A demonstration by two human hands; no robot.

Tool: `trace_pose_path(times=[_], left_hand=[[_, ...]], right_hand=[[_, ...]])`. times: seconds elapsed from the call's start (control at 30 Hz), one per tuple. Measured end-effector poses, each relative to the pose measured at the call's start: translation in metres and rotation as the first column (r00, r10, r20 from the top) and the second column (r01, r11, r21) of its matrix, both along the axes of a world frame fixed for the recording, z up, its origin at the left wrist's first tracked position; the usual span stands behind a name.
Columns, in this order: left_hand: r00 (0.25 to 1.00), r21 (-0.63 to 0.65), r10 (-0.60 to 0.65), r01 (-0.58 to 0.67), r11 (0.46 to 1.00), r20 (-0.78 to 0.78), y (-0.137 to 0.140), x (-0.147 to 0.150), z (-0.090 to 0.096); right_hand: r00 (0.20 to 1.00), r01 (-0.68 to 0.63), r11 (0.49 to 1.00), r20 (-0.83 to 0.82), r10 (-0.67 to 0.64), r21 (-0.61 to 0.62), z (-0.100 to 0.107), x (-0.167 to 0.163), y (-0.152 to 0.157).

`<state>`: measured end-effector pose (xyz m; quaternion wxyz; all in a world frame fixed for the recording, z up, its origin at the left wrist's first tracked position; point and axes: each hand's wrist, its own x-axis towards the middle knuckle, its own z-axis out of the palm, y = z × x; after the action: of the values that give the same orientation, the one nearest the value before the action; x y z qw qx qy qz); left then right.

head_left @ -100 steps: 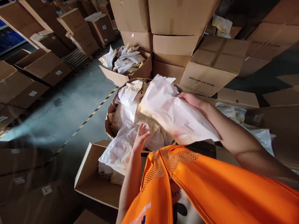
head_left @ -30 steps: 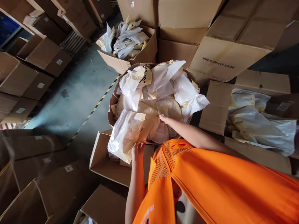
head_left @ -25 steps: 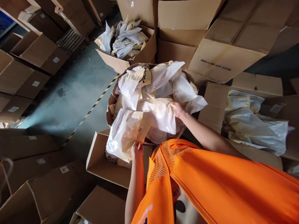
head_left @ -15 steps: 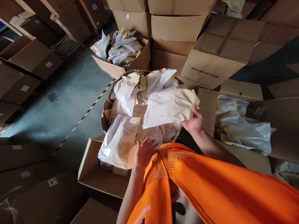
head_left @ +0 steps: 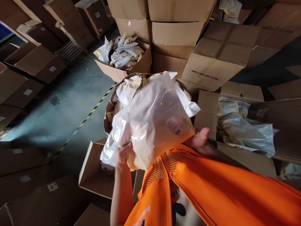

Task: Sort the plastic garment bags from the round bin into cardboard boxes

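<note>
A milky plastic bag (head_left: 152, 116) with a small printed label (head_left: 174, 126) is spread out in front of me. My left hand (head_left: 124, 153) is closed on its lower left edge. At the bag's lower right corner is my right hand (head_left: 199, 138), open with the thumb stretched away; its other fingers are partly hidden by the bag. Under the held bag, an open carton (head_left: 108, 121) is heaped with more white and cream bags, one with black handwriting (head_left: 143, 82). Another shiny bag (head_left: 108, 153) hangs down at the left, partly covered.
Behind stands a second carton (head_left: 147, 58) full of bags. To the right, an open carton (head_left: 257, 133) contains clear bags (head_left: 249, 125). A low open box (head_left: 94, 175) is at the near left. Stacked cartons (head_left: 176, 34) rise at the back, and striped tape (head_left: 87, 119) crosses the floor.
My right hand has turned, its thumb now spread. The bag before me now lies larger and nearer, its label showing. My left hand has gone from open to gripping the bag's edge.
</note>
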<state>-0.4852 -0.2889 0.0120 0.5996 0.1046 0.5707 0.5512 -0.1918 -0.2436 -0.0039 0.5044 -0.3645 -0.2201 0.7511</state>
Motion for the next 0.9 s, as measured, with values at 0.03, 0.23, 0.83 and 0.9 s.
trace_pose_path(times=[0.03,0.23,0.83,0.9], left_hand=[[1.000,-0.009,0.001,-0.001,1.000,-0.009,-0.003,-0.003,0.000],[0.991,-0.023,0.137,-0.137,0.990,-0.010,-0.017,-0.012,-0.007],[0.958,-0.043,0.287,-0.288,0.957,-0.023,-0.039,-0.023,-0.011],[0.931,-0.047,0.360,-0.363,0.931,-0.061,-0.052,-0.037,-0.015]], right_hand=[[1.000,-0.008,1.000,-0.010,0.008,0.016,0.007,0.002,0.000],[0.998,-0.026,0.999,0.060,0.024,0.029,0.031,-0.004,0.000],[0.993,-0.118,0.992,0.018,0.117,0.046,0.009,-0.019,0.003],[0.987,-0.158,0.986,0.002,0.158,0.059,-0.006,-0.019,0.018]])
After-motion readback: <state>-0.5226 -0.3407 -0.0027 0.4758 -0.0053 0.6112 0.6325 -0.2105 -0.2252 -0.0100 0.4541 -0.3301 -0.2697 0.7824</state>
